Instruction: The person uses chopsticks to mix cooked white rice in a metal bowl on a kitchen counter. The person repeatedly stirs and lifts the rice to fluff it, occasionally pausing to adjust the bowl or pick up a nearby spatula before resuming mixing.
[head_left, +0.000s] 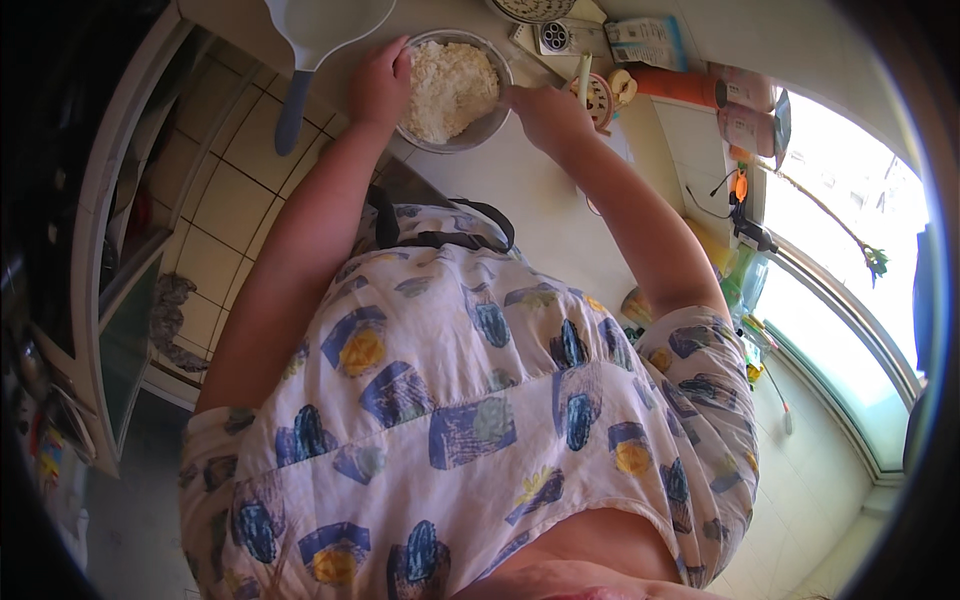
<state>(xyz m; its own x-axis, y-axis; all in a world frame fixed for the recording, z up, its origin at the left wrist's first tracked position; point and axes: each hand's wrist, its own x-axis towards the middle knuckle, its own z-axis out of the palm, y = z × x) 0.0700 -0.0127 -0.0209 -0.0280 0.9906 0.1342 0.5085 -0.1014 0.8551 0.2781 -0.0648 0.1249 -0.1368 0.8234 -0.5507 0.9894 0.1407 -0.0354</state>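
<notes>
A round metal bowl (480, 139) stands on the pale counter (480, 180), holding a heap of crumbly, off-white floury mixture (454, 90). My left hand (381, 84) grips the bowl's left rim, its thumb and fingers closed at the edge. On the opposite side, my right hand (549, 116) pinches the right rim with its fingertips. The undersides of both grips are hidden.
A pale pan (326, 26) with a blue-grey handle lies at upper left. Right of the bowl are a small patterned dish (600, 101), a cut piece of fruit (622, 88), a printed pouch (646, 43) and an orange-red cylinder (679, 86). A patterned bowl (534, 7) stands at the top.
</notes>
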